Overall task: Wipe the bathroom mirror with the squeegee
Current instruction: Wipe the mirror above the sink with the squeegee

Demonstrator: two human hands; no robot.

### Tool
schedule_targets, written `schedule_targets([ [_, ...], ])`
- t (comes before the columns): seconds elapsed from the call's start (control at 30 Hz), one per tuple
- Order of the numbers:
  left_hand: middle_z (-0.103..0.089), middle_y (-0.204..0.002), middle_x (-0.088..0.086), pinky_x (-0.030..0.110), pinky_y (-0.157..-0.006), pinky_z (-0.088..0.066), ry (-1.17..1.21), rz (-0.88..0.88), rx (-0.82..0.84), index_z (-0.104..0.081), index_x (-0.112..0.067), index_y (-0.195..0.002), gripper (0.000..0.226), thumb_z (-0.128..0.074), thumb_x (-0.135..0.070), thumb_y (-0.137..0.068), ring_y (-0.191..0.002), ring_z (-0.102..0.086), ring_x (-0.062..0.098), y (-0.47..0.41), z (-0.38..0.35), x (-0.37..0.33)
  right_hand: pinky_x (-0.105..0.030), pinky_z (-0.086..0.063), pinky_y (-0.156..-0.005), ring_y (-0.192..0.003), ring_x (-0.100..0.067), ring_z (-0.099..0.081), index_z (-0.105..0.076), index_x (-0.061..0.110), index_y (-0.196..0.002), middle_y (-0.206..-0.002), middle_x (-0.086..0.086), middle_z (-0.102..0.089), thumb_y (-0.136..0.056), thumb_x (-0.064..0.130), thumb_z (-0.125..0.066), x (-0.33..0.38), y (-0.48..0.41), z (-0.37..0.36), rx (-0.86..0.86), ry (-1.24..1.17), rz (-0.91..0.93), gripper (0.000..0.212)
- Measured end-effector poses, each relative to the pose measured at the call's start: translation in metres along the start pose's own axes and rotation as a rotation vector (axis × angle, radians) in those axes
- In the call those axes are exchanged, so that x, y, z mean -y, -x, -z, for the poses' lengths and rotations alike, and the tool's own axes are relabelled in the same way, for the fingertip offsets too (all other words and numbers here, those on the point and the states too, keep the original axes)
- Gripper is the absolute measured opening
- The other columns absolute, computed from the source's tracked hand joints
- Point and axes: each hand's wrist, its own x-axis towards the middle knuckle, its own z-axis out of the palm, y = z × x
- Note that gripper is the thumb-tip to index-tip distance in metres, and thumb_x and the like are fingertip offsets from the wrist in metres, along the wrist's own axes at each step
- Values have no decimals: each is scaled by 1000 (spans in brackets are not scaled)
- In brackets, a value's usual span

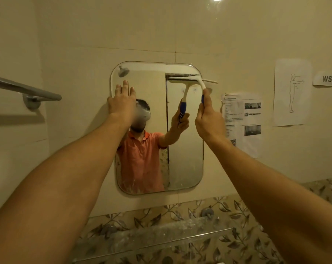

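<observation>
Two bare forearms reach up from the bottom of the view. Between them and below runs a glass shelf (157, 233), fixed to a band of leaf-patterned tiles (237, 210).

Further out, our left hand (122, 101) lies flat with fingers straight and together, pressing the upper left edge of the mirror (186, 149). Our right hand (209, 119) curls its fingers and thumb round the blue grip of the squeegee (197, 80). The squeegee's white blade lies level against the glass at the mirror's top right corner, one end jutting past the rim onto the wall.

We judge the squeegee light and stiff in its plastic neck, with a soft rubber edge that bends to the glass. The ribbed blue grip, low on the handle, is the natural place to hold it, and there the right hand has it. The mirror is hard, smooth and breakable, so it calls for even, moderate pressure. Its lower edge looks streaked and spotted.

We see no containers in this view.

On the wall beyond, a metal towel bar (27, 88) stands to the left. Printed sheets (243, 121), a figure drawing (292, 92) and a label reading "WS 12" (330, 79) hang to the right.
</observation>
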Motion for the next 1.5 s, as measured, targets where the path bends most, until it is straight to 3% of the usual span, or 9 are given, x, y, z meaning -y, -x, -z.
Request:
schedule_targets([
  [0.1, -1, -167, 9, 52, -110, -38, 12, -10, -4, -15, -17, -159, 107, -82, -40, -79, -152, -11, 33, 1, 1, 1, -42, -55, -51, -53, -20, -55, 12, 46, -154, -65, -5, -54, -108, 37, -28, -14, 20, -11, 18, 15, 2, 62],
  [0.23, -2, -167, 9, 52, -113, -35, 5, -22, -24, -15, -17, -159, 109, -82, -43, -78, -152, -11, 33, 2, 0, 4, -47, -55, -50, -51, -21, -55, 28, 56, -143, -64, -6, -54, -107, 37, -30, -33, 55, -24, 37, 12, 27, 71],
  [0.47, -2, -167, 9, 53, -116, -31, 14, -22, -28, -16, -17, -159, 102, -80, -35, -82, -152, -10, 34, 3, 1, 3, -43, -55, -49, -52, -16, -53, 25, 52, -148, -66, -3, -54, -107, 35, -31, -64, 131, -43, 71, 26, 5, 71],
  [0.63, -1, -167, 8, 54, -116, -30, 32, -13, -24, -15, -17, -160, 101, -79, -33, -83, -152, -8, 33, 4, 1, 2, -40, -58, -53, -59, -14, -58, 22, 51, -150, -81, -3, -63, -107, 37, -33, -83, 172, -59, 108, 11, -51, 72],
  [0.97, -2, -167, 7, 54, -118, -27, 36, -28, -39, -20, -19, -159, 97, -79, -29, -83, -152, -10, 32, 8, 0, 6, -40, -51, -47, -50, -14, -50, 25, 58, -146, -63, 3, -52, -105, 34, -37, -111, 246, -61, 219, 19, -125, 78],
  [1.13, -12, -166, 8, 50, -118, -28, 32, -46, -75, -27, -17, -157, 96, -82, -35, -80, -151, -18, 32, 17, -4, 14, -31, -49, -43, -50, -10, -51, 11, 57, -151, -66, 6, -53, -102, 44, -30, -87, 219, -47, 192, -76, -54, 65],
  [1.3, -20, -164, 7, 48, -116, -33, 91, -10, -72, -28, -17, -156, 83, -72, -40, -89, -149, -23, 31, 38, -11, 38, -30, -45, -49, -52, -13, -50, -8, 44, -158, -65, 4, -49, -107, 33, -32, -12, 142, -36, 101, -254, 1, 57],
  [1.5, -6, -167, 0, 47, -102, -48, 87, -62, 31, -24, -24, -158, 78, -68, -36, -94, -136, -42, 34, 55, -3, 50, -30, -40, -51, -53, -13, -46, -5, 31, -160, -63, 5, -46, -107, 32, -32, 63, 71, -29, 62, -234, 79, 59],
])
